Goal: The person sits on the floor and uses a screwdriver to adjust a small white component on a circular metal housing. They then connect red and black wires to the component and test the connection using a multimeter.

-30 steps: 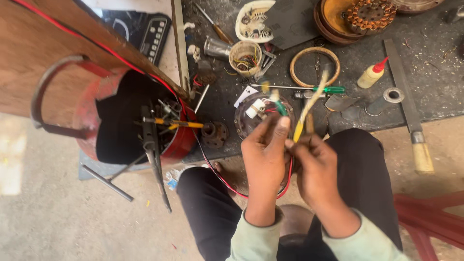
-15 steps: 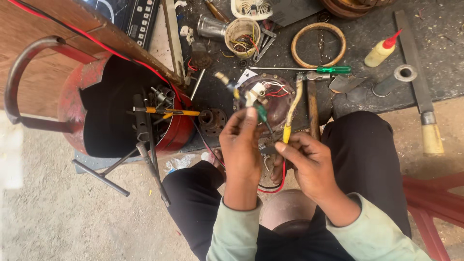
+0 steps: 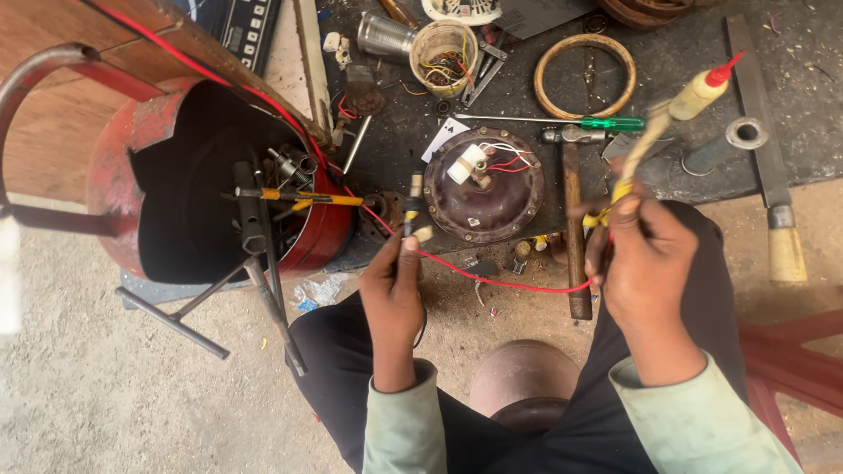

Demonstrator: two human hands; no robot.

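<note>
Red wire [image 3: 492,279] now stretches between our hands, which have parted; left hand [image 3: 395,294] pinches its end with a narrow grip, right hand [image 3: 645,259] clasps the yellow-handled tool [image 3: 634,167], near the motor cover [image 3: 485,186]

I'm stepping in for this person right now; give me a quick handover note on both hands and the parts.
Left hand: pinches one end of the red wire, near a small probe.
Right hand: grips the wire's other end with a yellow-handled tool.
Round motor housing lies on the dark mat, its short leads free.
Done: wire stretched between hands.
Left: wire not joined to the housing.
</note>
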